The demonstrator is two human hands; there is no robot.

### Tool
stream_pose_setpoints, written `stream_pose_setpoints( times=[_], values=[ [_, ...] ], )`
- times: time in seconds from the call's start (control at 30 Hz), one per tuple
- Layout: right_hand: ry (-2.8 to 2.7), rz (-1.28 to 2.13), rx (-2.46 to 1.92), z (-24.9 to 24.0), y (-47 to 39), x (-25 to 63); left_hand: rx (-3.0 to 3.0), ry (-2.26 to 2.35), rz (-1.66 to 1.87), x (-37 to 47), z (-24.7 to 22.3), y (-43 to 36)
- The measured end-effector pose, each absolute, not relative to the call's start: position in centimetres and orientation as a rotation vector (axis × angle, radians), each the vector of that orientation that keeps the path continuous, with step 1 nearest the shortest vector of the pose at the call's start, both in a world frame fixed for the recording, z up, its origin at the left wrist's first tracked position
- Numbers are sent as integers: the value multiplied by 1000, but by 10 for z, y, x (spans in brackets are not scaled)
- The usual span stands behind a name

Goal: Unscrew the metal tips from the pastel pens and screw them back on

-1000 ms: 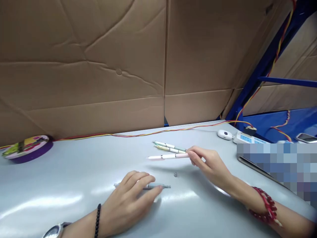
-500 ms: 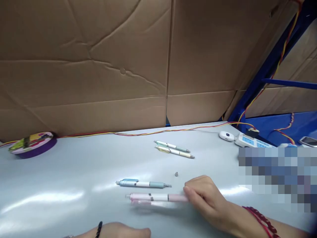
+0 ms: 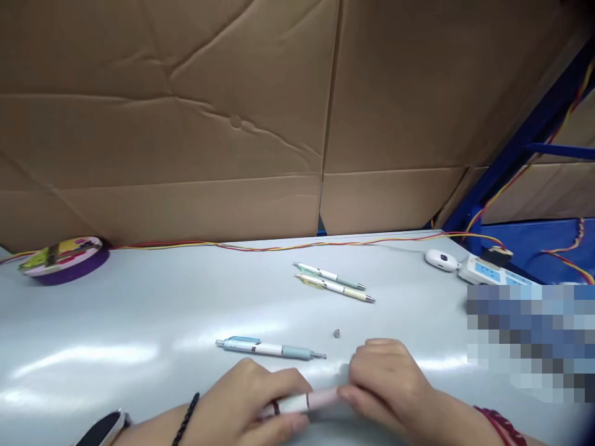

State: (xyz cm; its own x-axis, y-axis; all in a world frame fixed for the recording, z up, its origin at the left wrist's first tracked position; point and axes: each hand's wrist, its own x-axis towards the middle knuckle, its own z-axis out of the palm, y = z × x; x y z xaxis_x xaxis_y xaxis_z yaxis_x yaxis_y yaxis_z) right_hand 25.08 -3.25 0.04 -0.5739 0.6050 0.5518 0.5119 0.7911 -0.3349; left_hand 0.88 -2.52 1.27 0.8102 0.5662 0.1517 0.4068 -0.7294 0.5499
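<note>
Low in the head view, my left hand [image 3: 253, 402] is closed around the clip half of a pink and white pen [image 3: 323, 398]. My right hand [image 3: 390, 384] pinches the same pen at its pink grip end, whose tip is hidden by the fingers. Just beyond my left hand lies a blue and white pen [image 3: 279, 350], its front end narrow and bare. A small grey metal cone [image 3: 337, 333] rests on the table beyond my right hand. Farther back, a green and white pen [image 3: 330, 275] and a yellow and white pen [image 3: 334, 287] lie side by side.
A purple round box [image 3: 69, 266] sits at the back left of the pale table [image 3: 153, 316]. Red and yellow wires [image 3: 260, 248] run along the back edge below cardboard [image 3: 209, 142]. A white power strip [image 3: 493, 271] and a white plug-in device [image 3: 440, 260] are at right.
My left hand has come up and right and taken hold of the pink pen. The pen and my right hand are slightly lower in view. The camera view has shifted a little.
</note>
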Motion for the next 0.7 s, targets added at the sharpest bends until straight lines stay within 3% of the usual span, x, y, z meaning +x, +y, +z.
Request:
stream_pose_setpoints(
  times=[0.2, 0.5, 0.7],
  values=[
    [-2289, 569, -972, 2, -18, 260, 2363, 774, 463, 11, 18, -18],
    [-2295, 448, -927, 1, -20, 255, 2414, 836, 596, 10, 12, -17],
    [-2288, 422, -753, 8, -20, 260, 2380, 831, 462, 6, 11, -17]
  ],
)
